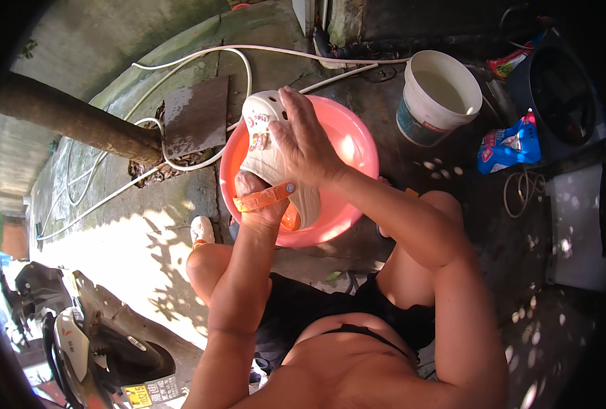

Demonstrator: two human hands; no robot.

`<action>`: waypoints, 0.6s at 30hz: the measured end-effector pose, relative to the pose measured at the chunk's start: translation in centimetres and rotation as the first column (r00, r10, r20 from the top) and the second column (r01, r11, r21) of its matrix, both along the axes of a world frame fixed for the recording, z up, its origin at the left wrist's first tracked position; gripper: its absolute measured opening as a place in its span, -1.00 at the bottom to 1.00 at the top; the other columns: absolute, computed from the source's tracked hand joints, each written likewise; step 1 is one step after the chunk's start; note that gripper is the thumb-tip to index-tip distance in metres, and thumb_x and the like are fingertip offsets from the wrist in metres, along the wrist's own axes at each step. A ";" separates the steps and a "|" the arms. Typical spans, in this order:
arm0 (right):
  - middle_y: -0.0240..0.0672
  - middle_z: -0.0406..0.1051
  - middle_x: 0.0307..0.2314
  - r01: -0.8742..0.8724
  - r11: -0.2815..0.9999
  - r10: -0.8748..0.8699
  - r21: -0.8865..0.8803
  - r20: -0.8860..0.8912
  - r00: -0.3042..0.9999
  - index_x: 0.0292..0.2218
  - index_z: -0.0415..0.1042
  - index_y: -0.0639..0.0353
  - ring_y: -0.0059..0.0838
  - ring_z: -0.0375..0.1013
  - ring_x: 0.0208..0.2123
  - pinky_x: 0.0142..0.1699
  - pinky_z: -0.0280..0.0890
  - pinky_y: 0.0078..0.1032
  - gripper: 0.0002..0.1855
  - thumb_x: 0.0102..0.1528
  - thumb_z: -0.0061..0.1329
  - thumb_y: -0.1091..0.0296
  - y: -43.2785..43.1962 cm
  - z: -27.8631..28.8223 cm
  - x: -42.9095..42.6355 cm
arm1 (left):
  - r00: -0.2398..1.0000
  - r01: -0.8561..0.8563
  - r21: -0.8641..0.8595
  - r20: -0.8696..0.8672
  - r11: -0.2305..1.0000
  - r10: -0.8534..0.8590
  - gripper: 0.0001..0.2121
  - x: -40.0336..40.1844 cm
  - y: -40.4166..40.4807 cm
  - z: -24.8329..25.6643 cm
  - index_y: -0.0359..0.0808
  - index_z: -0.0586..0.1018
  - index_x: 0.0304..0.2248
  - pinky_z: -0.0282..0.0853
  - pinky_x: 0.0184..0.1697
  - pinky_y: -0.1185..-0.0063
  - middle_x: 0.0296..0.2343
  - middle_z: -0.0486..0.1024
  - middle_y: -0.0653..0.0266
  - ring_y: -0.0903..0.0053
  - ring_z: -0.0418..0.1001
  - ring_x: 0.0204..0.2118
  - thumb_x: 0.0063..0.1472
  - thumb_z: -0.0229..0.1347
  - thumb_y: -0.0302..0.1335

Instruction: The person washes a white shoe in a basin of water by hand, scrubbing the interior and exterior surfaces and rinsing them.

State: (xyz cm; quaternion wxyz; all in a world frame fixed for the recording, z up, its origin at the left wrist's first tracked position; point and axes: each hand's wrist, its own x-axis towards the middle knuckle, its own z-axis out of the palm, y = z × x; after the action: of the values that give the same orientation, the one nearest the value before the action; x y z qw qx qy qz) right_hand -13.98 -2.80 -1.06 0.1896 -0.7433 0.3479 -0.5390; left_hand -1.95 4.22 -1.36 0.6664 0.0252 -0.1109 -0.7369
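Observation:
Over a round pink plastic basin is a white foam clog with an orange heel strap and small charms on its toe. My left hand reaches into the clog's foot opening, under the orange strap, and holds it; its fingers are partly hidden inside. My right hand lies on the side and top of the clog near the toe, fingers stretched and slightly apart. Whether it grips or only rests there cannot be told. Orange shows inside the basin below the clog. Another white clog stands on the ground left of the basin.
A white bucket with cloudy liquid stands at the upper right, near a blue packet and a dark tub. A pale hose loops behind the basin. A tree trunk leans at left; a scooter stands lower left.

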 end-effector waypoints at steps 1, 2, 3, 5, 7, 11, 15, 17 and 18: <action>0.24 0.21 0.10 0.052 0.999 -0.052 0.015 -0.018 0.998 0.38 -0.16 0.29 0.24 0.33 0.10 0.22 0.26 -0.15 -0.21 0.35 -0.10 0.14 2.1 -0.6 0.9 | 0.998 -0.027 -0.088 0.060 0.996 0.033 -0.53 0.9 -0.1 -1.1 -0.25 0.24 0.29 0.26 0.32 0.21 0.23 0.30 0.07 0.23 0.33 0.24 0.49 -0.22 -0.26; 0.24 0.21 0.10 0.051 0.999 -0.051 0.019 -0.013 0.999 0.38 -0.16 0.29 0.24 0.33 0.10 0.22 0.26 -0.15 -0.21 0.35 -0.10 0.14 3.9 -1.4 1.2 | 0.983 -0.150 0.138 0.123 0.979 0.133 -0.55 1.5 -1.1 -0.5 -0.31 0.30 0.25 0.30 0.30 0.21 0.18 0.37 0.03 0.20 0.40 0.19 0.48 -0.19 -0.29; 0.26 0.10 0.18 -0.021 0.993 0.018 0.117 0.021 1.000 0.39 -0.29 0.31 0.22 0.23 0.19 0.28 0.17 -0.16 -0.15 0.34 -0.09 0.17 5.7 -1.9 1.1 | 0.995 -0.093 0.147 0.043 0.985 0.087 -0.57 1.8 -1.4 -0.1 -0.38 0.36 0.20 0.34 0.27 0.20 0.13 0.43 0.01 0.17 0.45 0.14 0.47 -0.19 -0.34; 0.28 -0.02 0.26 -0.093 0.971 0.081 0.219 0.064 0.995 0.40 -0.42 0.33 0.19 0.13 0.28 0.35 0.07 -0.16 -0.07 0.34 -0.08 0.19 6.6 -2.6 0.5 | 0.985 -0.121 0.115 0.138 0.986 0.105 -0.58 1.4 -1.7 0.0 -0.38 0.37 0.19 0.32 0.28 0.22 0.13 0.43 0.02 0.17 0.45 0.14 0.46 -0.19 -0.34; 0.33 0.17 0.14 -0.131 0.943 0.109 0.304 0.088 0.990 0.40 -0.50 0.29 0.28 0.30 0.15 0.23 0.25 -0.06 0.09 0.27 0.04 0.07 5.5 -0.7 0.1 | 0.961 -0.184 0.122 0.231 0.975 0.153 -0.58 1.0 -1.6 0.2 -0.36 0.37 0.19 0.31 0.29 0.23 0.14 0.42 0.03 0.17 0.44 0.14 0.47 -0.19 -0.34; 0.00 0.41 0.05 -0.037 0.840 -0.076 0.542 0.184 0.980 0.34 -0.07 0.35 -0.27 0.48 0.05 0.14 0.38 -0.36 0.04 0.08 0.31 0.17 1.8 2.0 -1.1 | 0.986 -0.077 0.300 0.166 0.951 0.027 -0.55 -2.1 -1.0 2.6 -0.32 0.31 0.23 0.33 0.27 0.29 0.16 0.39 0.05 0.24 0.40 0.18 0.45 -0.12 -0.29; -0.24 0.53 -0.13 -0.178 0.730 -0.143 0.659 0.403 0.904 0.08 0.33 0.30 -0.47 0.56 -0.15 -0.06 0.48 -0.44 -0.34 0.05 0.33 0.25 -0.3 0.9 -0.9 | 0.848 -0.201 0.161 0.523 0.966 0.089 -0.56 -3.5 -0.2 1.5 -0.32 0.25 0.26 0.34 0.26 0.37 0.18 0.35 0.12 0.36 0.38 0.20 0.43 -0.10 -0.46; -0.16 0.53 -0.15 0.050 0.798 -0.270 0.601 0.282 0.921 0.03 0.32 0.35 -0.44 0.57 -0.19 -0.10 0.49 -0.42 -0.32 0.02 0.36 0.20 -0.4 1.6 -1.3 | 0.863 -0.232 0.234 0.498 0.944 0.088 -0.53 -4.2 0.1 1.5 -0.32 0.22 0.28 0.32 0.26 0.41 0.20 0.32 0.14 0.40 0.36 0.22 0.41 -0.08 -0.53; -0.07 0.51 -0.17 0.061 0.811 -0.299 0.582 0.323 0.898 -0.01 0.28 0.41 -0.40 0.58 -0.21 -0.13 0.51 -0.40 -0.28 0.00 0.38 0.15 -1.1 1.7 -1.8 | 0.833 -0.220 0.102 0.538 0.970 0.132 -0.52 -4.7 0.4 1.5 -0.31 0.22 0.27 0.33 0.25 0.43 0.20 0.32 0.16 0.42 0.36 0.21 0.40 -0.06 -0.56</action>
State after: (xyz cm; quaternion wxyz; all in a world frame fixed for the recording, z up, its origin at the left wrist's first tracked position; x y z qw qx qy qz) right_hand -15.77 -3.92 0.67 0.4118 -0.4920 0.5139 -0.5695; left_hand -6.65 4.58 0.18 0.6711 0.2898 -0.2272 -0.6434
